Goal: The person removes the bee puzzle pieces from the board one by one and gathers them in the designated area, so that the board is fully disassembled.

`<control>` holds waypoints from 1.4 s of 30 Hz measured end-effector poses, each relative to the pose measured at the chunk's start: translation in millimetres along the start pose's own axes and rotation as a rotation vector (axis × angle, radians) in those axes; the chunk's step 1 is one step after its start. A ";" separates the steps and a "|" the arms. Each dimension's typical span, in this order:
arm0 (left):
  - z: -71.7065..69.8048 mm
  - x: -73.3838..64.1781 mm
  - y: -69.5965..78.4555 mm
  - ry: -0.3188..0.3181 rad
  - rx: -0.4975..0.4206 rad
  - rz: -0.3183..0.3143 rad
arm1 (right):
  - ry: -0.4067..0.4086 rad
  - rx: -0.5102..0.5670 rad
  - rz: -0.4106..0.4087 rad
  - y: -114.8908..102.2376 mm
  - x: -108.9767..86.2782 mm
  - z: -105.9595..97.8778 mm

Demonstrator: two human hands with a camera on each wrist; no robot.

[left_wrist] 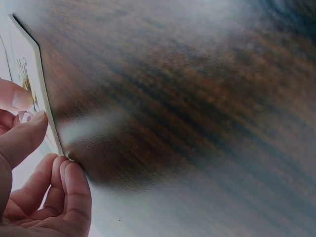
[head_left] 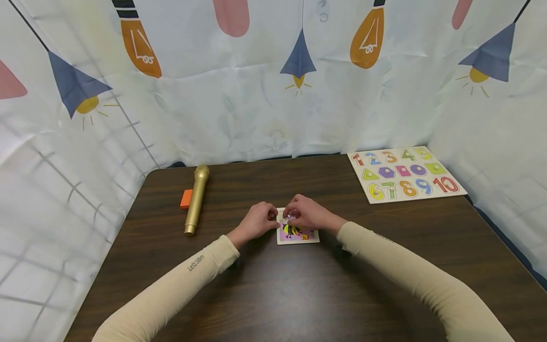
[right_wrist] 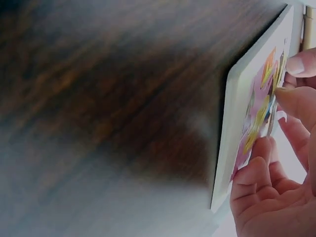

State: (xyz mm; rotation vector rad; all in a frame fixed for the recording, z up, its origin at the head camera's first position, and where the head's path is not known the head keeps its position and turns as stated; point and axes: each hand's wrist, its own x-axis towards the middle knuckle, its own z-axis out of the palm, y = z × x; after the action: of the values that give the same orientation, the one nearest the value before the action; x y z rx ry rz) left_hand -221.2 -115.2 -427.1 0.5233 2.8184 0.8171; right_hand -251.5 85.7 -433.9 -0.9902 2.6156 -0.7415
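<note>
A small square jigsaw puzzle (head_left: pixel 297 242) with a pale wooden frame and a bee picture on pink lies flat on the table. My left hand (head_left: pixel 258 222) holds its left side, thumb on the top face and curled fingers at the edge, as the left wrist view shows. Over the upper part of the picture, my right hand (head_left: pixel 311 213) pinches a thin puzzle piece (right_wrist: pixel 272 118) between thumb and fingers. That piece stands tilted against the picture in the right wrist view. My fingers hide much of the picture's upper half.
A gold microphone (head_left: pixel 197 202) lies at the left, beside an orange block (head_left: pixel 185 199). At the back right is a white board (head_left: pixel 362 194) with colourful numbers and shapes. A patterned curtain (head_left: pixel 256 109) hangs behind the dark wooden table (head_left: pixel 273 294).
</note>
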 end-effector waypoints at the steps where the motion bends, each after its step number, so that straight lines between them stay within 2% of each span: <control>1: 0.1 0.3 0.0 -0.001 -0.002 -0.004 | 0.001 0.004 0.000 0.3 -0.1 -0.7; 7: -0.4 -0.1 0.1 -0.002 -0.006 -0.009 | 0.008 0.025 0.027 9.0 1.5 -7.3; 15: -0.6 -0.8 1.4 0.004 -0.019 -0.011 | 0.066 0.101 0.116 34.2 3.0 -30.4; 22: 0.3 -1.8 1.8 0.008 -0.012 -0.009 | 0.156 0.052 0.178 67.8 7.0 -45.9; 26: 1.3 -1.5 0.8 0.007 -0.012 -0.014 | 0.171 0.035 0.207 80.7 9.1 -51.3; 31: 1.9 0.0 0.7 0.006 -0.015 -0.029 | 0.171 0.042 0.208 88.1 11.0 -54.5; 42: 0.8 -0.7 1.3 0.005 -0.008 -0.021 | 0.134 0.017 0.173 90.1 13.0 -55.1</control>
State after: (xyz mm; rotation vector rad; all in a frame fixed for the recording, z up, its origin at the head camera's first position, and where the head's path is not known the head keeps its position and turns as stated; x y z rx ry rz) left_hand -220.0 -114.0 -427.0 0.4905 2.8185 0.8265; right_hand -332.1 155.2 -437.0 -0.7204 2.7599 -0.8105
